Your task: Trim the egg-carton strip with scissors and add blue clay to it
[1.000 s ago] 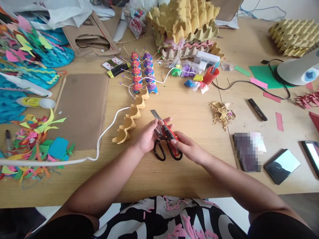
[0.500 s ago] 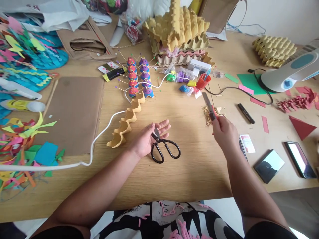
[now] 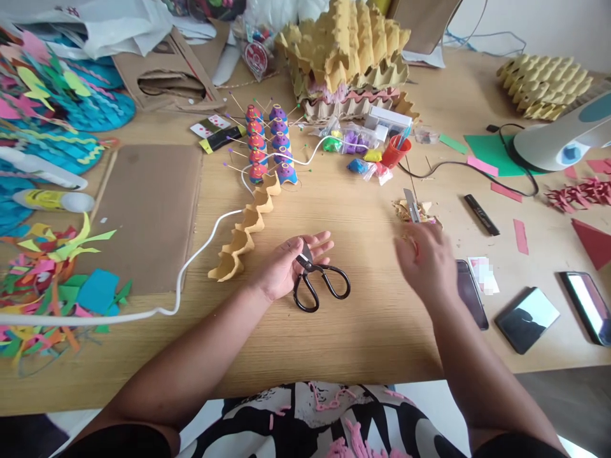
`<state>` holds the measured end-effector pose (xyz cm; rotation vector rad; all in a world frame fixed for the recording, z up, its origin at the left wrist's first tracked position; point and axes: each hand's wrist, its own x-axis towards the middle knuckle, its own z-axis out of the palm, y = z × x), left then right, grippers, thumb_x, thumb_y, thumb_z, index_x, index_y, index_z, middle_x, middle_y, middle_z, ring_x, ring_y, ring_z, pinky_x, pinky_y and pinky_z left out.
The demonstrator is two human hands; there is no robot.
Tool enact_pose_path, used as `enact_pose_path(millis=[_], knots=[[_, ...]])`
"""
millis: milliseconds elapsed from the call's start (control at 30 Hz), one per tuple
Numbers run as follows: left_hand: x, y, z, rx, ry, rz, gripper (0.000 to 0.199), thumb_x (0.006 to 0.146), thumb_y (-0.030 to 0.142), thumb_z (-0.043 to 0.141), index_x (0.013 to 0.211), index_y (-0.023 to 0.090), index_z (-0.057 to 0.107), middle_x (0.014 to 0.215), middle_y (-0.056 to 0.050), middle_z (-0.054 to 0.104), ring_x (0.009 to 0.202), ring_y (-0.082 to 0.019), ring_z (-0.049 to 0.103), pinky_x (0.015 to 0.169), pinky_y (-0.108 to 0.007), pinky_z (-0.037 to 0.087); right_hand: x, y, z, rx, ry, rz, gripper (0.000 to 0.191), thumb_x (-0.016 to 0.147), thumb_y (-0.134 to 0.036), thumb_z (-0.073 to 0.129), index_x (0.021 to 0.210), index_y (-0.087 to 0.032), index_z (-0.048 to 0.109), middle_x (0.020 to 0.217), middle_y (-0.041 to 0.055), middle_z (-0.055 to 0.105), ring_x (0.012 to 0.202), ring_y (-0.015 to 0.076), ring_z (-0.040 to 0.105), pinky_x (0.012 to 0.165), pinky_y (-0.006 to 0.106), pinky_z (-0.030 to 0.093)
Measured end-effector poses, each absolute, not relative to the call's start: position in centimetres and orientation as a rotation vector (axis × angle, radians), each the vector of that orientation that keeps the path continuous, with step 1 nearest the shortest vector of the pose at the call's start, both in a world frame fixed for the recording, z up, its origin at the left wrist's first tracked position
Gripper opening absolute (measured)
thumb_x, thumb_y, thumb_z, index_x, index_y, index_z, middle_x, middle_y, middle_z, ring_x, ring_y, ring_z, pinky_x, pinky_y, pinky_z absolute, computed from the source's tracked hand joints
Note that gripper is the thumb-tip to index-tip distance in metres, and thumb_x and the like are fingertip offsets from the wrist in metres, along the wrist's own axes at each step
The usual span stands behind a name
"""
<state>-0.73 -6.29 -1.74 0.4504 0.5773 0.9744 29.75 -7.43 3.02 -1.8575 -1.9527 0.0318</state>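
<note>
My left hand is palm up, its thumb over the blades of black-handled scissors that rest against the fingers. The loops of the scissors point towards me. My right hand, blurred by motion, is over the table with its thumb apart from the fingers. Just beyond it a utility knife lies by a small heap of shavings; its near end is hidden by the hand. Left of my left hand stands a cut strip of yellow egg carton.
Painted egg-carton rows with pins stand at the back. A white cable crosses the left side, near a cardboard sheet and paper scraps. Right are a marker, phones and a white device. Egg trays are stacked behind.
My right hand has let go of the utility knife and drawn back a little towards me. The left hand with the scissors stays almost still. The view has shifted slightly.
</note>
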Motion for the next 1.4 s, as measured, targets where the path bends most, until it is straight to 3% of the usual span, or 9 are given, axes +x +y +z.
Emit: enact_pose_path(millis=[100, 167, 367, 467, 633, 900, 1133, 1233, 1400], knots=[[-0.5, -6.3, -1.7, 0.431, 0.6, 0.988, 0.031, 0.087, 0.047, 0.092, 0.099, 0.021, 0.079, 0.145, -0.008, 0.077, 0.135, -0.029, 0.073, 0.108, -0.041, 0.06, 24.3, -9.6, 3.5, -1.464, -2.267, 0.398, 0.032, 0.107, -0.05, 0.06, 0.119, -0.024, 0.072, 0.113, 0.0123, 0.076, 0.105, 0.0293, 0.072, 0.092, 0.044, 0.059], [-0.4, -6.3, -1.7, 0.418, 0.609, 1.01, 0.031, 0.087, 0.047, 0.092, 0.097, 0.022, 0.077, 0.142, -0.007, 0.078, 0.134, -0.026, 0.073, 0.112, -0.039, 0.057, 21.2, -10.7, 3.1, -1.419, -2.39, 0.28, 0.032, 0.106, -0.053, 0.065, 0.112, -0.023, 0.072, 0.109, 0.0128, 0.076, 0.099, 0.0296, 0.07, 0.087, 0.044, 0.057], [-0.3, -6.3, -1.7, 0.378, 0.601, 1.024, 0.033, 0.089, 0.049, 0.09, 0.094, 0.023, 0.071, 0.147, -0.006, 0.075, 0.153, -0.028, 0.059, 0.131, -0.044, 0.038, 16.8, -12.0, 1.4, -1.494, -2.605, 0.104, 0.048, 0.103, -0.05, 0.071, 0.14, -0.019, 0.065, 0.103, 0.012, 0.079, 0.09, 0.0296, 0.072, 0.072, 0.04, 0.05], [-0.4, -6.3, -1.7, 0.413, 0.563, 0.995, 0.046, 0.083, 0.055, 0.093, 0.113, 0.024, 0.077, 0.158, -0.01, 0.068, 0.164, -0.032, 0.046, 0.135, -0.047, 0.032, 17.2, -11.9, 1.3, -1.503, -2.552, 0.248, 0.043, 0.108, -0.04, 0.062, 0.145, -0.02, 0.06, 0.103, 0.0103, 0.081, 0.09, 0.0273, 0.074, 0.074, 0.037, 0.051], [-0.7, -6.3, -2.0, 0.415, 0.56, 0.992, 0.082, 0.071, 0.058, 0.1, 0.144, 0.034, 0.07, 0.164, -0.009, 0.062, 0.166, -0.03, 0.041, 0.134, -0.046, 0.034, 22.5, -10.1, 2.3, -1.723, -2.246, 0.486, 0.041, 0.103, -0.033, 0.057, 0.142, -0.02, 0.056, 0.096, 0.0085, 0.082, 0.079, 0.0274, 0.075, 0.068, 0.036, 0.05], [-0.8, -6.5, -2.4, 0.498, 0.506, 0.901, 0.079, 0.078, 0.06, 0.095, 0.148, 0.034, 0.069, 0.168, -0.014, 0.057, 0.17, -0.035, 0.032, 0.139, -0.055, 0.023, 36.8, -2.8, 4.2, -2.247, -1.964, 0.152, 0.055, 0.093, -0.052, 0.063, 0.141, -0.027, 0.061, 0.1, 0.0126, 0.079, 0.084, 0.0369, 0.071, 0.077, 0.048, 0.054], [-0.8, -6.3, -2.6, 0.504, 0.498, 0.906, 0.073, 0.081, 0.058, 0.093, 0.146, 0.032, 0.07, 0.165, -0.013, 0.059, 0.169, -0.035, 0.033, 0.138, -0.054, 0.024, 42.1, 1.0, 3.1, -2.332, -1.953, 0.559, 0.067, 0.09, -0.067, 0.069, 0.139, -0.022, 0.061, 0.082, 0.0065, 0.074, 0.069, 0.0246, 0.063, 0.068, 0.041, 0.048], [-0.7, -6.2, -2.5, 0.467, 0.502, 0.905, 0.069, 0.081, 0.059, 0.092, 0.141, 0.03, 0.073, 0.161, -0.013, 0.063, 0.168, -0.035, 0.036, 0.137, -0.055, 0.026, 42.2, 0.7, 3.2, -2.373, -1.975, 0.556, 0.063, 0.088, -0.065, 0.071, 0.136, -0.023, 0.067, 0.092, 0.0102, 0.078, 0.077, 0.0296, 0.069, 0.073, 0.046, 0.053], [-0.7, -6.0, -1.5, 0.336, 0.514, 0.911, 0.062, 0.096, 0.065, 0.071, 0.143, 0.026, 0.072, 0.159, -0.012, 0.065, 0.164, -0.031, 0.043, 0.133, -0.049, 0.036, 37.6, -2.4, 4.3, -2.098, -1.913, 0.166, 0.057, 0.103, -0.065, 0.049, 0.136, -0.027, 0.074, 0.138, 0.0191, 0.073, 0.116, 0.0395, 0.073, 0.101, 0.058, 0.058]])
